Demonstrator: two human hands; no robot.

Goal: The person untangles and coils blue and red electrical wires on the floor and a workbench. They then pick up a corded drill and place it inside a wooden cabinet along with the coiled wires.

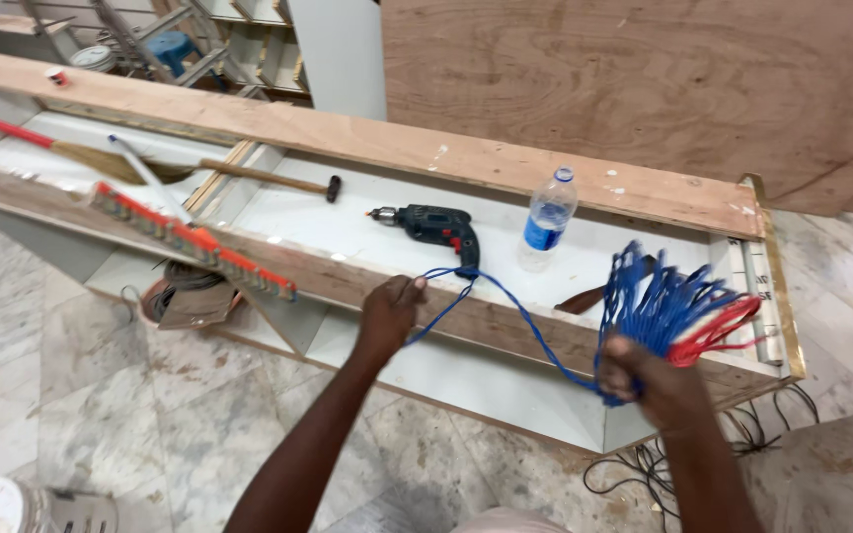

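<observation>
The right hand (656,380) is clenched around a bundle of coiled blue cable (663,301) with some red loops, held over the near edge of the long wooden cabinet frame (505,326). The left hand (389,308) pinches a single strand of the same cable, which runs taut to the right fist and up to the electric drill (436,227). Beside the drill stands a plastic water bottle (548,217); a hammer (278,181) lies farther left. Bare marble floor (101,395) opens on the near side.
</observation>
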